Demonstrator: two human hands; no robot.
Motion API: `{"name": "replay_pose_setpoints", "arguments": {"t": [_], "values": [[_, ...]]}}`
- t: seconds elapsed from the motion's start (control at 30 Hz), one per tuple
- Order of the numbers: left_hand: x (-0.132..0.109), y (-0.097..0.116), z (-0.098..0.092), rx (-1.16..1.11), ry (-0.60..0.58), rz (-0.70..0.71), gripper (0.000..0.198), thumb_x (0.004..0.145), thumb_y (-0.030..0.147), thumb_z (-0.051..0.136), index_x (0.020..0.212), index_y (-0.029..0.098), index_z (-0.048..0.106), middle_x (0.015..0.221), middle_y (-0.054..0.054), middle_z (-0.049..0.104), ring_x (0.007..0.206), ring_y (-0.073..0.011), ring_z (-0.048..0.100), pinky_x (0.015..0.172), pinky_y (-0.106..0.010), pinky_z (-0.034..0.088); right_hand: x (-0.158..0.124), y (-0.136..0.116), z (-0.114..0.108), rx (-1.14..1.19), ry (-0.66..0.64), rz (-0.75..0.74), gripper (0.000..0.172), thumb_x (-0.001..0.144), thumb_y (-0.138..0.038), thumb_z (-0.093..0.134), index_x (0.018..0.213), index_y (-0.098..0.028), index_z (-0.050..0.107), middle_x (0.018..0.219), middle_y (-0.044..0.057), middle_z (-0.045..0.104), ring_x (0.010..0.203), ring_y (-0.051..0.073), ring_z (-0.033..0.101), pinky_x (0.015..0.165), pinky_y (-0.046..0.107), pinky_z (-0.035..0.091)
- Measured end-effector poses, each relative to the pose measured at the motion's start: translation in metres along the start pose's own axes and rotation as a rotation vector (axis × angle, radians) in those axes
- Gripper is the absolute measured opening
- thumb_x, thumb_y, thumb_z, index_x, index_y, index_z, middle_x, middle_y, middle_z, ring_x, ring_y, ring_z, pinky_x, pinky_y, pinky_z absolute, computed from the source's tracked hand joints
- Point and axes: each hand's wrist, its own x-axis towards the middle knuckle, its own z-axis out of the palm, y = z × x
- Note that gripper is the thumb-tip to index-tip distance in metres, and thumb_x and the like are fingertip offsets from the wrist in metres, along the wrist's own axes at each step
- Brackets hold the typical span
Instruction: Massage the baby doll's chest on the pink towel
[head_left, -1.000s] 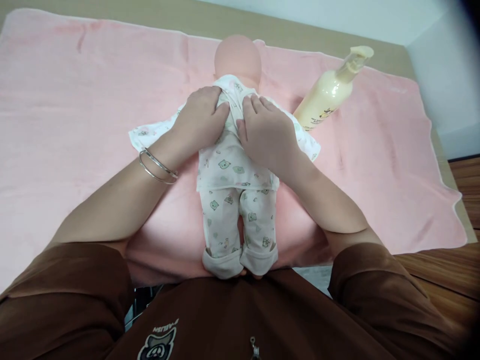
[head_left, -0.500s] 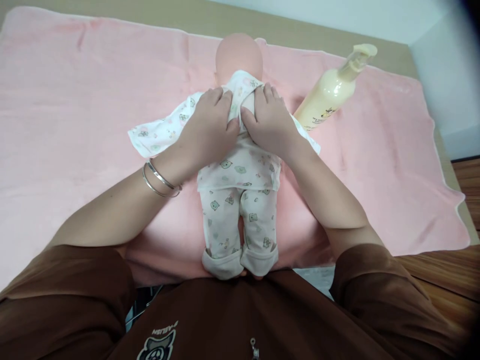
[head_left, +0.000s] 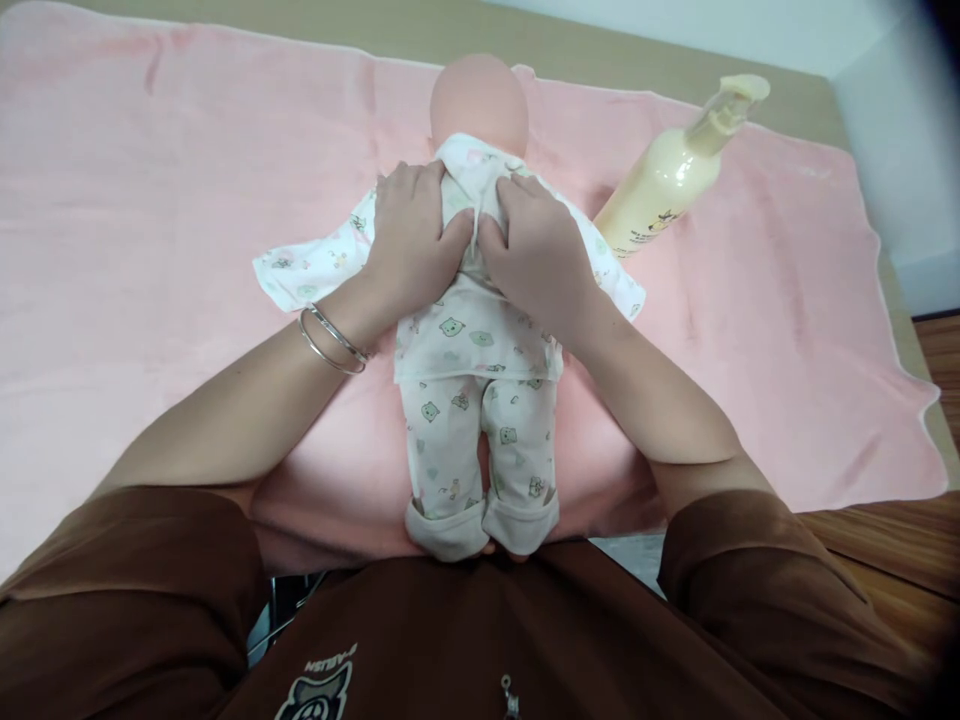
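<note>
A baby doll (head_left: 480, 105) lies on the pink blanket, its bald head away from me and its feet towards me; no face shows. It wears a white printed top (head_left: 480, 335) with sleeves spread out to both sides, and matching trousers (head_left: 444, 430) with rolled cuffs. My left hand (head_left: 416, 235) rests on the left of the doll's upper body, fingers laid flat and thumb apart. On the other side, my right hand (head_left: 540, 250) lies on the cloth with its fingers slightly bent. Between the two thumbs the top's fabric is bunched into a fold.
A pale yellow pump bottle (head_left: 660, 185) stands on the blanket, right of the doll and close to its sleeve. The pink blanket (head_left: 150, 200) covers most of the table (head_left: 615, 65). A white wall (head_left: 720, 30) rises behind, and wood-grain boards (head_left: 885, 550) show at lower right.
My left hand has shifted slightly outward to the left. My right fingers have drawn in and bend more, and the cloth at the collar has shifted. The doll stays in place.
</note>
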Motion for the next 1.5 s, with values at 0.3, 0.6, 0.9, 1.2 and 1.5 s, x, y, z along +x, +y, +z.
{"name": "replay_pose_setpoints", "arguments": {"t": [0.3,0.6,0.9,1.2,1.5], "values": [[0.003,0.003,0.003,0.018,0.050,-0.136,0.075,0.090,0.073,0.011,0.144,0.026,0.031,0.130,-0.002,0.052,0.124,-0.0265,0.034,0.107,-0.047,0.026,0.022,0.024,0.021,0.045,0.020,0.112,0.031,0.096,-0.045,0.035,0.105,-0.021,0.053,0.107,0.012,0.058,0.101,0.029,0.054,0.093,0.045,0.047],[0.004,0.004,-0.001,0.032,-0.018,-0.179,0.071,0.088,0.075,0.024,0.141,0.028,0.034,0.130,-0.003,0.052,0.127,-0.0280,0.031,0.108,-0.048,0.021,0.025,0.027,0.025,0.010,0.037,0.100,0.029,0.095,-0.048,0.038,0.102,-0.021,0.049,0.107,0.011,0.058,0.101,0.032,0.053,0.092,0.052,0.042],[0.005,0.005,0.002,0.057,0.089,-0.218,0.054,0.095,0.065,0.026,0.124,0.026,0.047,0.119,-0.008,0.054,0.119,-0.0263,0.040,0.103,-0.046,0.031,0.027,0.028,0.027,0.037,0.019,0.134,0.032,0.095,-0.051,0.038,0.099,-0.021,0.045,0.110,0.011,0.057,0.103,0.030,0.050,0.094,0.050,0.040],[-0.008,0.015,-0.008,0.119,0.145,-0.101,0.033,0.100,0.041,0.031,0.116,0.021,0.052,0.115,-0.013,0.052,0.112,-0.0273,0.046,0.100,-0.044,0.038,0.025,0.029,0.025,0.084,0.003,0.155,0.034,0.095,-0.054,0.037,0.099,-0.020,0.043,0.113,0.013,0.054,0.108,0.031,0.047,0.098,0.050,0.039],[-0.028,0.042,-0.021,0.052,0.066,0.019,0.037,0.097,0.036,0.026,0.116,0.029,0.056,0.119,-0.012,0.052,0.124,-0.0313,0.044,0.110,-0.045,0.036,0.017,0.024,0.013,-0.069,-0.002,0.119,0.042,0.100,-0.054,0.028,0.107,-0.019,0.050,0.117,0.014,0.056,0.107,0.030,0.048,0.094,0.048,0.043]]}}
